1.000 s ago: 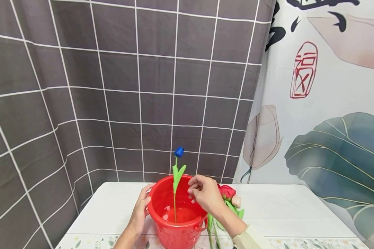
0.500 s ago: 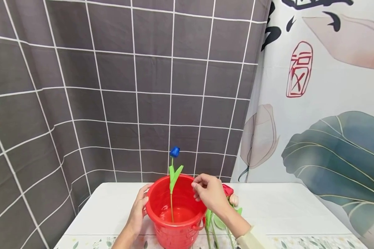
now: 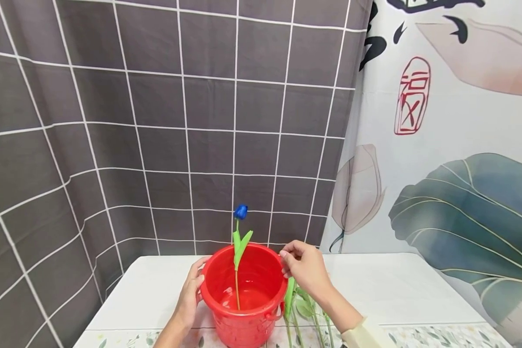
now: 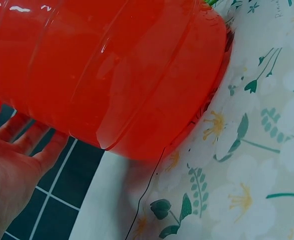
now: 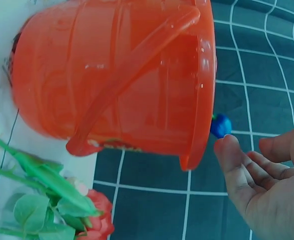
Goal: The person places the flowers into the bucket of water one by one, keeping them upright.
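A red bucket (image 3: 243,319) stands at the table's near edge. Inside it is a blue tulip (image 3: 240,211) with green leaves, its stem rising past the rim. My left hand (image 3: 188,296) rests against the bucket's left side near the rim; in the left wrist view its fingers (image 4: 29,135) look spread and fairly straight along the outer wall. Beside the right rim is my right hand (image 3: 310,271), its fingers loosely bent and holding nothing. The right wrist view shows that hand's fingertips close to the rim, with the tulip's blue head (image 5: 221,126) beyond.
Green-leaved flower stems (image 3: 306,309) lie on the table right of the bucket, partly under my right forearm. A red bloom (image 5: 97,212) among them shows in the right wrist view. The bucket's handle (image 5: 136,75) hangs down its side. A dark grid-patterned cloth (image 3: 209,145) hangs behind.
My right hand has moved right, away from the tulip and out over the bucket's right rim. The tulip stays in the bucket, and my left hand keeps its place on the side.
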The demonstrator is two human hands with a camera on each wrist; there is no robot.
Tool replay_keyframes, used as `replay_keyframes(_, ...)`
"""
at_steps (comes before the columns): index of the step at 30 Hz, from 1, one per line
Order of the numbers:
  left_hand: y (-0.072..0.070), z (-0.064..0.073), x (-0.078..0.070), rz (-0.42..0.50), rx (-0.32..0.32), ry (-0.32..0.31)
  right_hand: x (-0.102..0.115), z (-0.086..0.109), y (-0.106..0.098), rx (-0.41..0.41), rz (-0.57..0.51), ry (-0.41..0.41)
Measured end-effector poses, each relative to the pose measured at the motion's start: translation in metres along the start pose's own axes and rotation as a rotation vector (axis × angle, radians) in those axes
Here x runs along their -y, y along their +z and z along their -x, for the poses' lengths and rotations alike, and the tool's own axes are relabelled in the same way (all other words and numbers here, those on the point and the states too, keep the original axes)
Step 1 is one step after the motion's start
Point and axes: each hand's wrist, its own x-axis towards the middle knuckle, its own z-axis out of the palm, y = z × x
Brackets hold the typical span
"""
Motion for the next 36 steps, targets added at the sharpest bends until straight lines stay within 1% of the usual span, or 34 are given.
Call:
replay_keyframes(8, 0.000, 0.000, -0.001, -0.011, -0.003, -0.009, -0.004, 0.003, -0.012, -0.047, 0.041, -0.001)
replay_keyframes(14, 0.000, 0.001, 0.000, -0.001, -0.011, -0.029, -0.008, 0.005, -0.019, -0.064, 0.060, 0.037)
replay_keyframes(20, 0.000, 0.002, 0.001, -0.007, -0.008, -0.020, -0.011, 0.007, -0.026, -0.081, 0.067, 0.075)
replay_keyframes(24, 0.001, 0.002, 0.001, -0.008, -0.009, -0.003, -0.014, 0.009, -0.029, -0.086, 0.080, 0.092)
replay_keyframes(31, 0.002, 0.002, -0.001, -0.011, -0.010, -0.023, -0.018, 0.016, -0.036, -0.080, 0.109, 0.109)
replay_keyframes(36, 0.002, 0.001, -0.001, -0.018, -0.008, -0.021, -0.021, 0.022, -0.041, -0.076, 0.135, 0.136)
